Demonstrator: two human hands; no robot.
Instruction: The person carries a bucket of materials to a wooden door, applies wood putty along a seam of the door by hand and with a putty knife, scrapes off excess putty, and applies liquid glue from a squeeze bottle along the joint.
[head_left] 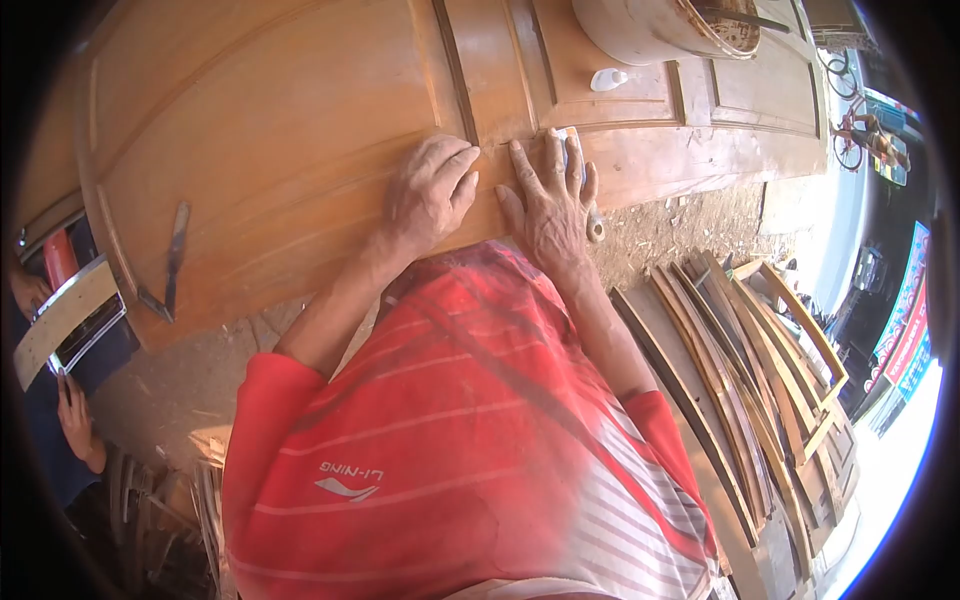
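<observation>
Both hands rest on a varnished brown wooden door [300, 120] lying flat in front of me. My left hand [435, 190] is closed, its fingers curled against the wood near a dark groove; anything beneath them is hidden. Beside it, my right hand [553, 195] lies flat with fingers spread. A small white and bluish piece [573, 147] shows between and behind its fingertips; I cannot make out what it is. The rounded wooden end of a handle [596, 228] sticks out at the door's edge beside my right wrist.
A white bucket [640, 30] and a small white bottle [608, 80] stand on the door. A dark thin-bladed tool [177, 250] lies at left. Wood strips [740, 370] are stacked at lower right. Another person's hand [75, 415] is at far left, near a board [65, 322].
</observation>
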